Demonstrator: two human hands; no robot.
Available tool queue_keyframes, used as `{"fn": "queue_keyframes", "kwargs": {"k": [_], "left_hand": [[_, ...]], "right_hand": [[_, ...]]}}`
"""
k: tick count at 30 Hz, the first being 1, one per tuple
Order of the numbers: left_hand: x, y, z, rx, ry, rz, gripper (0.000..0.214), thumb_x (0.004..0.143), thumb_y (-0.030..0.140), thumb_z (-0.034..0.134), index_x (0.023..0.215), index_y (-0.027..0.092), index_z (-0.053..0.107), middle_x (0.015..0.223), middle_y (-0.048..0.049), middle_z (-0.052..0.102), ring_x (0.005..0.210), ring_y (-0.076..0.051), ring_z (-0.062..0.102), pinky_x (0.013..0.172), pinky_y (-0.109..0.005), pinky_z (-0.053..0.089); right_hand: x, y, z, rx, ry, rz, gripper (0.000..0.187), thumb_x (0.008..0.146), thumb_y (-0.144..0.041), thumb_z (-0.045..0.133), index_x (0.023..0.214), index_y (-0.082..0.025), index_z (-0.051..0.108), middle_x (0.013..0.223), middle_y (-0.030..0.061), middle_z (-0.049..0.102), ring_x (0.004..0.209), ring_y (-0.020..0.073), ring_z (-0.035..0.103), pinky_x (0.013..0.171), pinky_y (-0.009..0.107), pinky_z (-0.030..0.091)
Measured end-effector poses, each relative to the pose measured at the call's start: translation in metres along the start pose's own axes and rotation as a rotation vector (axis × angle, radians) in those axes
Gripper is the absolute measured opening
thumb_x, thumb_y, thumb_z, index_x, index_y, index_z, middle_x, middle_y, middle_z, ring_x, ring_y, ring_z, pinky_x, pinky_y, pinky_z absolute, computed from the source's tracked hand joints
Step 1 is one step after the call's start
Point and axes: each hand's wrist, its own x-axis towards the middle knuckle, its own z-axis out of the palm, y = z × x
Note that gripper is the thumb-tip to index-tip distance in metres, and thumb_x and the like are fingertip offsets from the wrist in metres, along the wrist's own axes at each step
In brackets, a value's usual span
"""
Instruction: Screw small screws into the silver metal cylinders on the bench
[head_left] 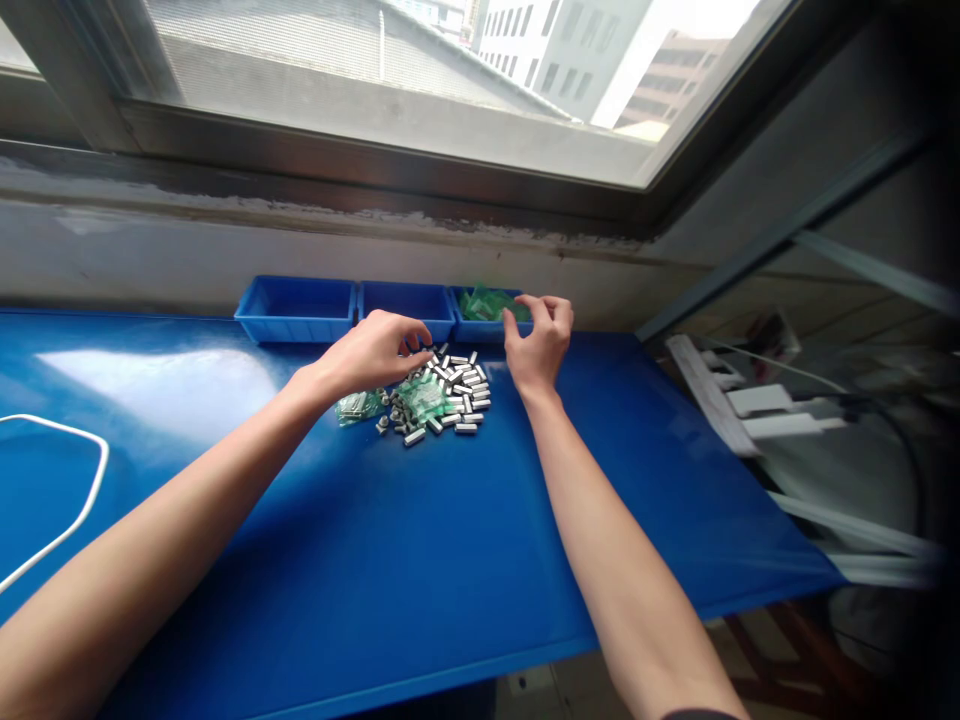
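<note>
My left hand point(382, 348) hovers over the left side of a pile of small metal parts, its fingers bent and apart from the thumb. Silvery cylindrical pieces point(471, 405) make up the right of the pile, and darker bolt-like pieces point(400, 415) lie to the left. A green translucent plastic packet point(427, 398) rests on top, and another packet point(358, 406) is at the pile's left edge. At the right blue bin point(480, 330), my right hand point(544, 345) is raised by the rim with thumb and forefinger apart. Green packets point(484, 302) fill this bin; nothing shows between the fingers.
A left blue bin point(296, 328) and a middle blue bin point(409, 295) stand in the same row against the wall below the window. A white cable point(101, 470) curves across the blue table point(420, 580) at left. A white power strip point(712, 395) sits beyond the right edge.
</note>
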Motion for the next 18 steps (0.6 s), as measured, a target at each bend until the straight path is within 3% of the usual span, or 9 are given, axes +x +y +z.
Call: {"fn": "queue_keyframes", "kwargs": {"k": [4,7,10,14,18], "left_hand": [[-0.003,-0.007,-0.024,0.081,-0.119,-0.076,0.028,0.085,0.044,0.064,0.089,0.02,0.077,0.084,-0.0044,0.075,0.074,-0.018,0.068,0.064,-0.025,0.046],[-0.009,-0.014,-0.042,0.183,-0.335,-0.123,0.043,0.072,0.055,0.075,0.101,0.024,0.077,0.093,-0.0041,0.076,0.077,-0.019,0.067,0.063,-0.025,0.044],[-0.013,-0.019,-0.048,0.244,-0.486,-0.174,0.068,0.055,0.054,0.085,0.116,0.028,0.072,0.098,-0.0032,0.075,0.079,-0.021,0.066,0.063,-0.024,0.042],[-0.011,-0.022,-0.043,0.247,-0.546,-0.206,0.075,0.053,0.042,0.085,0.124,0.028,0.067,0.097,-0.002,0.075,0.079,-0.021,0.067,0.062,-0.023,0.041],[-0.009,-0.021,-0.046,0.175,-0.512,-0.172,0.071,0.058,0.038,0.082,0.127,0.027,0.066,0.09,-0.0003,0.075,0.076,-0.02,0.067,0.063,-0.023,0.042]], "right_hand": [[-0.004,-0.021,-0.008,0.124,-0.107,-0.08,0.019,0.093,-0.023,0.057,0.103,-0.019,0.073,0.101,0.0111,0.066,0.091,0.0251,0.064,0.09,0.04,0.053],[-0.008,-0.045,-0.014,0.291,-0.289,-0.106,0.013,0.091,-0.021,0.061,0.096,-0.02,0.073,0.086,0.0045,0.07,0.072,0.019,0.063,0.078,0.035,0.054],[-0.014,-0.067,-0.019,0.443,-0.519,-0.164,0.011,0.09,-0.024,0.065,0.095,-0.021,0.074,0.082,0.0021,0.072,0.069,0.0169,0.063,0.07,0.031,0.052],[-0.025,-0.082,-0.021,0.505,-0.653,-0.23,0.012,0.09,-0.027,0.066,0.095,-0.021,0.075,0.085,0.0029,0.073,0.072,0.0166,0.064,0.071,0.03,0.051],[-0.029,-0.081,-0.019,0.527,-0.677,-0.139,0.015,0.09,-0.033,0.068,0.093,-0.021,0.076,0.084,0.0031,0.075,0.071,0.0169,0.065,0.066,0.03,0.049]]}}
